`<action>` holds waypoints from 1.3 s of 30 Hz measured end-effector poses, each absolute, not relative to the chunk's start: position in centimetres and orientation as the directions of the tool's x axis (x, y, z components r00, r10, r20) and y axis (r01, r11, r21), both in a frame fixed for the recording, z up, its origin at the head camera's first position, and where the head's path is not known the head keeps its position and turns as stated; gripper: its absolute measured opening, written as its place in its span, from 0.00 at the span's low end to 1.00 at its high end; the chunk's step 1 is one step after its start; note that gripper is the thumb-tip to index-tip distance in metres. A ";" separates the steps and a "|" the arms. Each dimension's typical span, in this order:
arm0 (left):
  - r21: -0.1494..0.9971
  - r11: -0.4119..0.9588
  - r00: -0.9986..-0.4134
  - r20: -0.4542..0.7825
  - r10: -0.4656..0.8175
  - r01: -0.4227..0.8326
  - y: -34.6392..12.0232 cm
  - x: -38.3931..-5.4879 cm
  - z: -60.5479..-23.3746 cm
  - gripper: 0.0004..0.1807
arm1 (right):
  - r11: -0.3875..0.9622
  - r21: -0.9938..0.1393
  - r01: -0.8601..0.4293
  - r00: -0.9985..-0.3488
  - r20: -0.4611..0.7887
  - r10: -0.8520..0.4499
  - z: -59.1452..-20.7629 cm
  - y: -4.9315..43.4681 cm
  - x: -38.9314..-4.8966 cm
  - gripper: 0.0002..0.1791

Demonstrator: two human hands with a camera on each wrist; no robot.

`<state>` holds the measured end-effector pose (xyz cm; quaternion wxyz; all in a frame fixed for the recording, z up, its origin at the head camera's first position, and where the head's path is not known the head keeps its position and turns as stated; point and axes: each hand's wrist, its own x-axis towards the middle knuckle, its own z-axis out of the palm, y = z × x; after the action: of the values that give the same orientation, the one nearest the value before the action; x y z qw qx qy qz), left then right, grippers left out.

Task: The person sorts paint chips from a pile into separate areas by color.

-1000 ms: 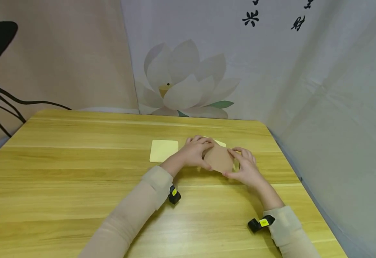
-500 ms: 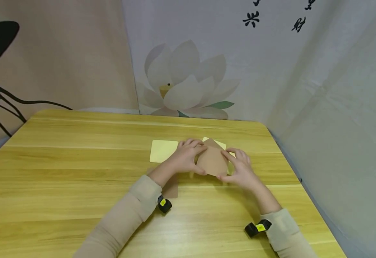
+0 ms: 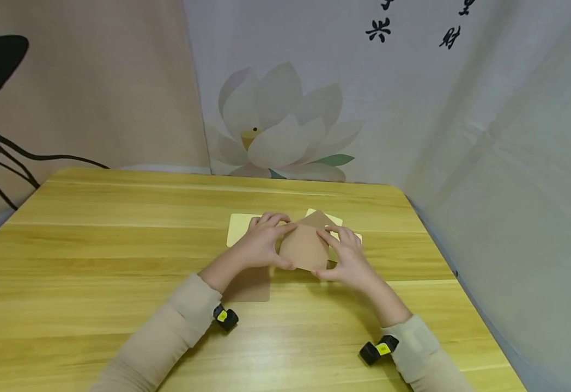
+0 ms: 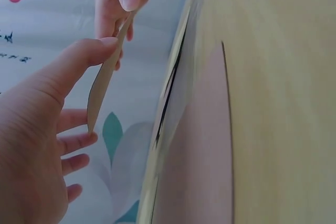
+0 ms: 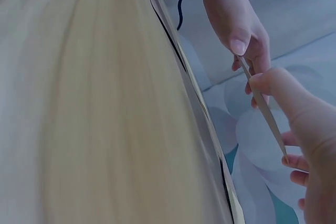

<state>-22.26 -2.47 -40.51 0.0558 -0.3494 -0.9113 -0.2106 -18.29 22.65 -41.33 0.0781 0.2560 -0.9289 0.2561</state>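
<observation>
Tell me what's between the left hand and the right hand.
A tan card, pinched by the left hand at one side and the right hand at the other; the head view shows it clearly.

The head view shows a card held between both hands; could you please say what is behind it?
Behind the held card, a darker brown card shows a corner, with pale yellow cards peeking out beyond it. Their covered parts, and anything else there, cannot be seen.
</observation>
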 end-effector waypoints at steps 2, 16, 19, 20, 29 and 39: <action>0.352 0.670 -0.756 0.255 0.603 0.653 -3.1 -22.0 -40.4 0.51 | 0.731 -0.440 -0.522 -0.853 0.275 -0.443 -41.3 22.1 -18.3 0.48; 0.415 0.681 -0.796 0.249 0.552 0.603 -6.8 -20.0 -40.9 0.50 | 0.669 -0.446 -0.595 -0.803 0.286 -0.523 -41.6 18.8 -18.1 0.50; 0.422 0.685 -0.803 0.252 0.540 0.593 -7.6 -19.5 -41.1 0.50 | 0.661 -0.450 -0.600 -0.797 0.276 -0.537 -41.8 18.1 -18.1 0.50; 0.420 0.689 -0.805 0.253 0.536 0.591 -7.8 -19.4 -41.1 0.50 | 0.660 -0.452 -0.600 -0.797 0.271 -0.539 -41.9 17.8 -18.0 0.50; 0.403 0.707 -0.813 0.258 0.522 0.582 -9.8 -18.2 -41.9 0.50 | 0.665 -0.460 -0.588 -0.800 0.209 -0.563 -42.4 15.9 -17.9 0.49; 0.350 0.732 -0.811 0.264 0.521 0.584 -11.5 -16.8 -42.7 0.51 | 0.692 -0.389 -0.608 -0.784 0.156 -0.601 -42.6 14.1 -17.4 0.50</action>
<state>-16.83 -11.55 -42.70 0.0742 -0.2980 -0.9277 -0.2124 -17.44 14.08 -42.62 0.0082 0.3284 -0.9199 0.2143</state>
